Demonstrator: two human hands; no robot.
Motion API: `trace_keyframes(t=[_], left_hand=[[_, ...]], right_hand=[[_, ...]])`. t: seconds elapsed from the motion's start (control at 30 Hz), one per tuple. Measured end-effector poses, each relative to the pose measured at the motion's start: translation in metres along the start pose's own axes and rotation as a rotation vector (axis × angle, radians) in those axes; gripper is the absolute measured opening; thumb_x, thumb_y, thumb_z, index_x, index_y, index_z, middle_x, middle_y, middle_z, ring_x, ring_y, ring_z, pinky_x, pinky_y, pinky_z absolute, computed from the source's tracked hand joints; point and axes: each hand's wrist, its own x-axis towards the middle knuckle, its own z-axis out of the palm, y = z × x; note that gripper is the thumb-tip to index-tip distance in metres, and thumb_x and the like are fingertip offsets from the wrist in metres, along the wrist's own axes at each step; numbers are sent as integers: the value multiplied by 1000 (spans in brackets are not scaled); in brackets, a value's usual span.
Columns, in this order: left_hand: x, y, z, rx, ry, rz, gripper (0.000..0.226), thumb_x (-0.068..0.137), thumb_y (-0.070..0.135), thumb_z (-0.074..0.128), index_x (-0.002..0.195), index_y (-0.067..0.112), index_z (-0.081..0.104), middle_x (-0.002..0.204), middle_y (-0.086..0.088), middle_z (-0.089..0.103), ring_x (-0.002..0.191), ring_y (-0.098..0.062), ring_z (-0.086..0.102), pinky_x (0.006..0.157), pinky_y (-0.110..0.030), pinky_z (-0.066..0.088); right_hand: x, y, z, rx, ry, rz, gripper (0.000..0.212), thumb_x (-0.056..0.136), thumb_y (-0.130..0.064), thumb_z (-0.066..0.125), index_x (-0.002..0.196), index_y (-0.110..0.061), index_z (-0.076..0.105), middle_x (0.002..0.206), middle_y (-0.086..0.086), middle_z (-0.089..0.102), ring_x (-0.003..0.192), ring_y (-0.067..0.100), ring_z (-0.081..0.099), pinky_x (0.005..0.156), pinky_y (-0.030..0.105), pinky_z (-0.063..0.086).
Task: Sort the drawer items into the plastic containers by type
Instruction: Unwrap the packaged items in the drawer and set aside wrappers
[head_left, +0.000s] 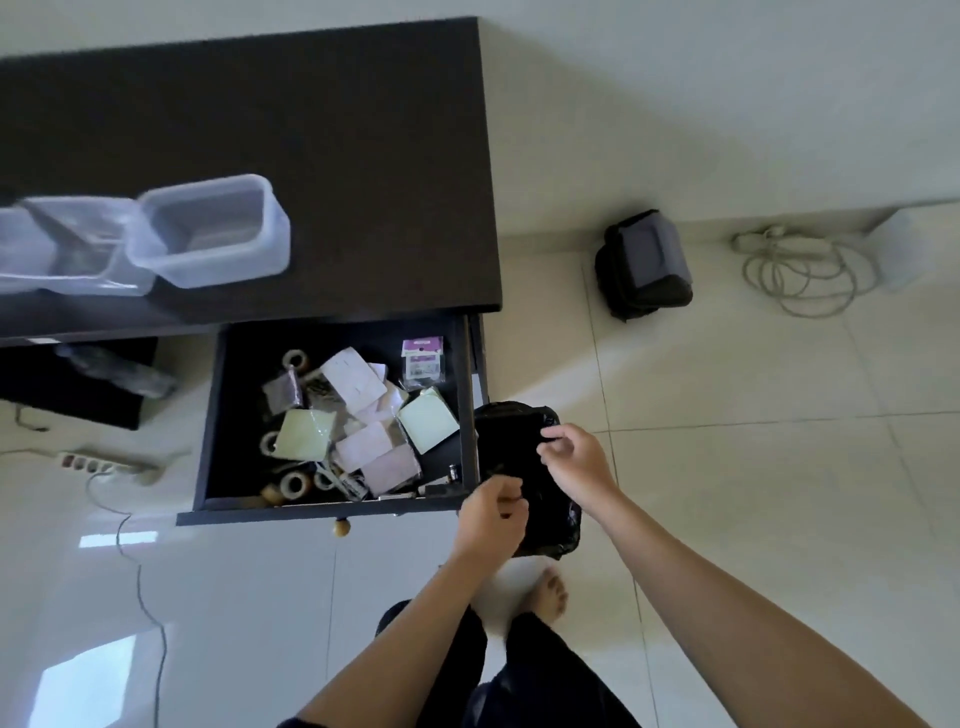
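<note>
Both hands are at a black bag (524, 447), just right of the open drawer (332, 415). The left hand (491, 514) pinches its near edge with curled fingers, and the right hand (576, 457) pinches its far edge. The drawer items (358, 415), tape rolls, cards and packets, lie left of both hands, so the left hand is nearer. The containers (208, 231) stand on the tabletop (311, 130), far left.

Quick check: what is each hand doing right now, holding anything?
Left hand: fingers curled, pinching the near edge of the black plastic bag.
Right hand: fingers curled, pinching the bag's far edge.
</note>
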Motion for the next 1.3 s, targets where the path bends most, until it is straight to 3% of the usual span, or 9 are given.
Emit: trace_keyframes(t=[0.17, 0.3, 0.4, 0.57, 0.7, 0.97, 1.07, 1.17, 1.3], left_hand=[[-4, -2, -58, -77, 195, 60, 18, 92, 16, 54, 107, 16, 63, 91, 4, 66, 77, -5, 60, 64, -10, 45], [9, -18, -113, -74, 293, 29, 20, 93, 16, 52, 110, 13, 61, 95, 3, 64, 79, -8, 60, 60, -10, 44], [29, -39, -156, 2, 360, 14, 26, 91, 18, 55, 116, 13, 57, 114, -1, 59, 94, -9, 56, 76, -17, 45], [69, -71, -223, 87, 418, -32, 52, 85, 34, 65, 131, 16, 47, 140, -8, 36, 118, -21, 44, 95, -33, 44], [103, -90, -254, 236, 363, -76, 91, 74, 51, 71, 147, 32, 21, 157, -2, 0, 141, -34, 11, 101, -50, 40], [159, -105, -260, 447, 54, -177, 127, 54, 70, 73, 141, 51, -18, 156, -9, -23, 145, -40, -5, 97, -49, 45], [161, -106, -258, 479, 67, -169, 117, 64, 61, 75, 143, 49, -11, 157, -7, -18, 144, -40, -12, 96, -49, 45], [160, -104, -261, 490, 120, -146, 102, 71, 54, 73, 146, 48, 3, 157, -6, 0, 141, -41, 5, 87, -47, 50], [162, -105, -268, 455, 199, -115, 72, 84, 33, 65, 143, 45, 25, 144, -9, 28, 127, -39, 29, 76, -44, 53]], right_hand=[[-1, -46, 35, 0, 10, -137, 18, 85, -14, 56, 86, -32, 60, 87, 5, 69, 84, 19, 67, 83, 35, 54], [-1, -78, 69, 10, 25, -205, 15, 87, -12, 57, 90, -26, 62, 86, 2, 66, 83, 16, 65, 74, 21, 51], [6, -96, 97, -26, 2, -215, 15, 88, -14, 58, 101, -20, 62, 90, -1, 62, 82, 13, 61, 66, 11, 44], [33, -116, 148, -171, -3, -205, 43, 84, -29, 68, 123, -20, 51, 120, 3, 49, 108, 14, 51, 88, 23, 41], [67, -123, 181, -363, 17, -143, 79, 75, -47, 73, 142, -31, 34, 145, 10, 26, 133, 31, 26, 105, 42, 35], [121, -126, 218, -703, -1, 39, 113, 56, -81, 64, 146, -51, 2, 155, 11, -29, 140, 47, -19, 108, 67, -4], [123, -121, 233, -751, 59, 22, 102, 58, -81, 62, 145, -50, 19, 158, 9, -21, 141, 48, -15, 109, 66, -4], [119, -115, 238, -719, 167, -58, 81, 62, -76, 65, 132, -39, 51, 156, 8, 14, 135, 44, 18, 111, 59, 18], [123, -114, 232, -563, 228, -85, 56, 65, -52, 79, 108, -18, 70, 127, 4, 49, 112, 34, 44, 87, 39, 44]])
